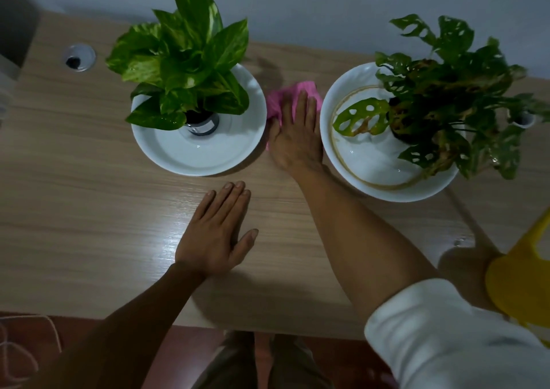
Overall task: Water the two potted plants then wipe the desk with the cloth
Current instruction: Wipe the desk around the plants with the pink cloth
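A pink cloth (278, 98) lies on the wooden desk (89, 210) in the gap between the two plants. My right hand (296, 134) presses flat on the cloth with straight fingers. My left hand (217, 234) rests flat on the desk nearer to me, holding nothing. On the left a broad-leaved green plant (184, 58) stands in a small dark pot (202, 124) on a white dish (205, 153). On the right a plant with holed leaves (440, 97) stands in a larger white dish (351, 147).
A yellow watering can (518, 281) sits at the desk's right edge by my right sleeve. A round cable hole (79, 57) is at the back left. A grey wall runs behind the desk. The desk's front edge lies just above my feet.
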Motion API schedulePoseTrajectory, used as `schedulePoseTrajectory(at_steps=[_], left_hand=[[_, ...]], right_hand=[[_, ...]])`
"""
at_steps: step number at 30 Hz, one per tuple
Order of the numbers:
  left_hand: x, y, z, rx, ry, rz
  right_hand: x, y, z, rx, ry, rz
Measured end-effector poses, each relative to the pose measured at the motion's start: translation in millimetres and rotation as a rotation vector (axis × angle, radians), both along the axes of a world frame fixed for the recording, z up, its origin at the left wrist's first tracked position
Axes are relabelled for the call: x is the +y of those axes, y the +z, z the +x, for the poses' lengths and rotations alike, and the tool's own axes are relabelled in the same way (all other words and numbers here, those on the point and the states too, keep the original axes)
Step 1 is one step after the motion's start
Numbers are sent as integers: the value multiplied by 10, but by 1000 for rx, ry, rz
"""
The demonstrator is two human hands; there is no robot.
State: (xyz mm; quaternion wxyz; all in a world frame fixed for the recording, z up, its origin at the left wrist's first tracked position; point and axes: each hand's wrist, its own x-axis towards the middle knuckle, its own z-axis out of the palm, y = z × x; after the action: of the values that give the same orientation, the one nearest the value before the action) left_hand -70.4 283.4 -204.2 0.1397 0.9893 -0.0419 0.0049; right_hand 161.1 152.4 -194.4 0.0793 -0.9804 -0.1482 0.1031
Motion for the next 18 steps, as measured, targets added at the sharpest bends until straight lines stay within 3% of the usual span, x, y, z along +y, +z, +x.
schedulePoseTrajectory(at_steps=[7, 18], left_hand=[[-7, 38, -12, 13, -8, 0], [-30, 5, 4, -10, 11, -5]], right_hand=[[-384, 50, -948, -46, 28, -1], [223, 51, 373, 44, -194, 64]])
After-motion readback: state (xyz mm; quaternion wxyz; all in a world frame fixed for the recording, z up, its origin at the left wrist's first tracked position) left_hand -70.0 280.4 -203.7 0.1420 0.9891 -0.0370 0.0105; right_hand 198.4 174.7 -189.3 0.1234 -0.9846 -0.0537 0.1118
